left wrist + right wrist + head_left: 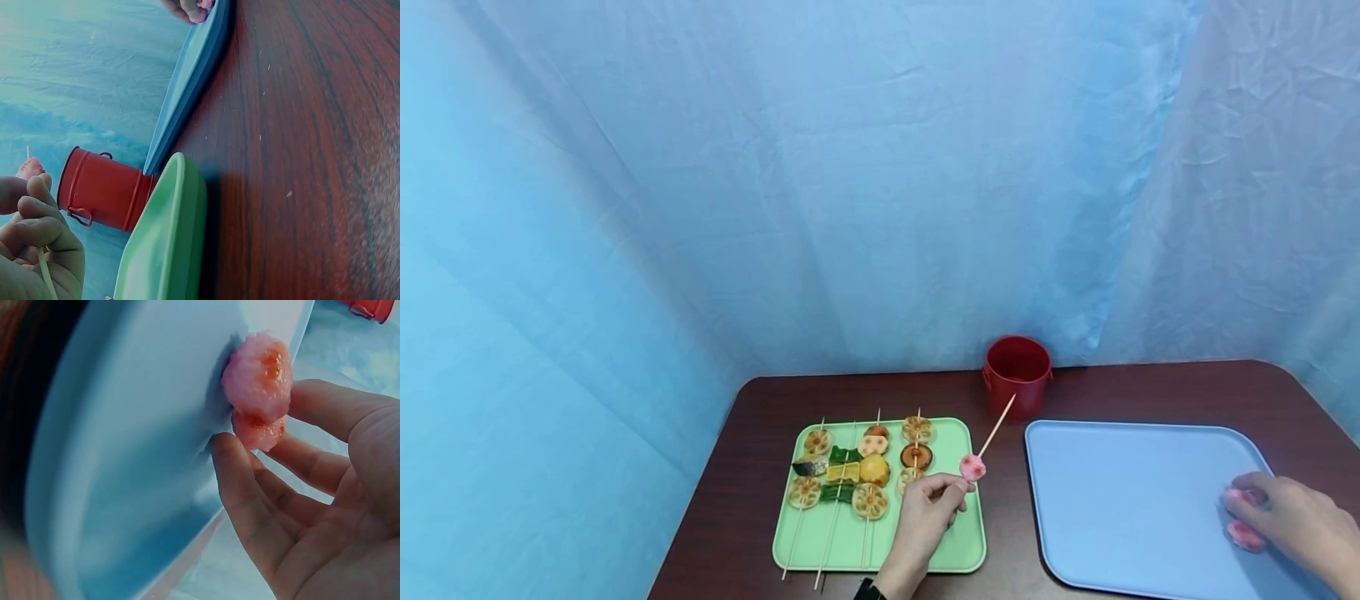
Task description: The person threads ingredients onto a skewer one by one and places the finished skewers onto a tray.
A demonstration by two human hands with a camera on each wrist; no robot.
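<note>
In the head view my left hand (925, 512) pinches a thin wooden skewer (998, 423), its bare tip slanting up and away. One pink food ball (972, 467) is threaded on it, just beyond the fingertips. My right hand (1300, 517) reaches over the right part of the blue tray (1135, 500), thumb and fingers curled round a lumpy pink ball (1240, 496). A second pink ball (1247, 537) lies right beside it on the tray. In the right wrist view both pink balls (259, 378) show orange-red flecks.
A green tray (958, 429) on the left bears several finished skewers with lotus root slices (805, 492), green and yellow pieces and mushroom. A red bucket (1017, 383) stands at the back between the trays. Light blue curtain (880, 183) hangs behind the dark wooden table (722, 517).
</note>
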